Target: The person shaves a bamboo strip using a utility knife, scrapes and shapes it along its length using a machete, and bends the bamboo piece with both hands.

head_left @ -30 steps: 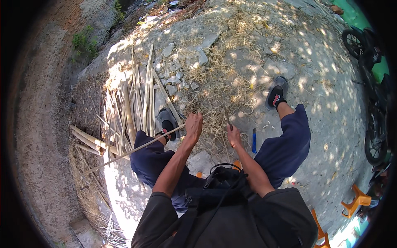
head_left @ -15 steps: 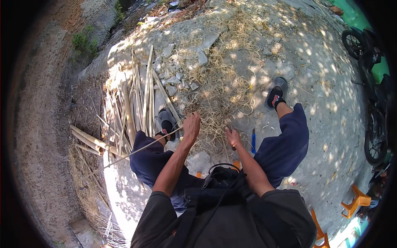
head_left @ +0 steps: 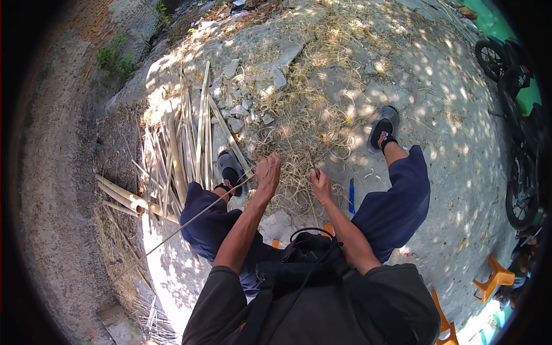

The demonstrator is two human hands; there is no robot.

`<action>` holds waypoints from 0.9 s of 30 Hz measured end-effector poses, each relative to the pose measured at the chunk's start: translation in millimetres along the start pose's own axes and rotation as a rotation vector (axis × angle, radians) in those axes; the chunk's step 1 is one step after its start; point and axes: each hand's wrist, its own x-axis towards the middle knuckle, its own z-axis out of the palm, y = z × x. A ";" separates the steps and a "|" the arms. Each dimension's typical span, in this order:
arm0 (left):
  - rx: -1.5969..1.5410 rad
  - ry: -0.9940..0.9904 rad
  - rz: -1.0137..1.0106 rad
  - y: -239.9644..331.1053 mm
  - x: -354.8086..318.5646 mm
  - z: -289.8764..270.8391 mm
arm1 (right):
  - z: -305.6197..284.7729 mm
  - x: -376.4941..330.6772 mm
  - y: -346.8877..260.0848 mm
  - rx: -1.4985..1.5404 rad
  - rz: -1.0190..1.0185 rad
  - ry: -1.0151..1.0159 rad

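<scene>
I sit with knees apart above a heap of dry straw-like shavings (head_left: pixel 299 132). My left hand (head_left: pixel 268 172) is closed on a long thin bamboo strip (head_left: pixel 178 230) that runs down to the lower left past my left knee. My right hand (head_left: pixel 321 185) is fisted just to the right, gripping a dark tool of which only the tip shows. A blue-handled knife (head_left: pixel 351 195) lies on the ground beside my right thigh.
Split bamboo slats and poles (head_left: pixel 184 144) lie in a pile at the left by my left sandal (head_left: pixel 230 169). Broken stones (head_left: pixel 247 109) sit beyond. A motorbike (head_left: pixel 517 115) stands at the right edge. An orange plastic stool (head_left: pixel 493 279) is at lower right.
Both hands have shifted slightly; the thin strip has slid a little through my left hand. My feet and the piles have not moved.
</scene>
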 end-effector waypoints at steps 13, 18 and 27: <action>0.052 0.022 0.015 -0.8 -15.1 10.8 | -2.1 -7.1 27.5 -0.179 0.234 -0.146; 0.091 -0.006 0.005 6.2 -13.6 6.6 | 2.2 -2.6 7.4 -0.112 0.130 -0.141; 0.238 -0.003 0.001 7.5 -30.8 39.1 | 6.1 -19.8 54.6 -0.274 0.262 -0.269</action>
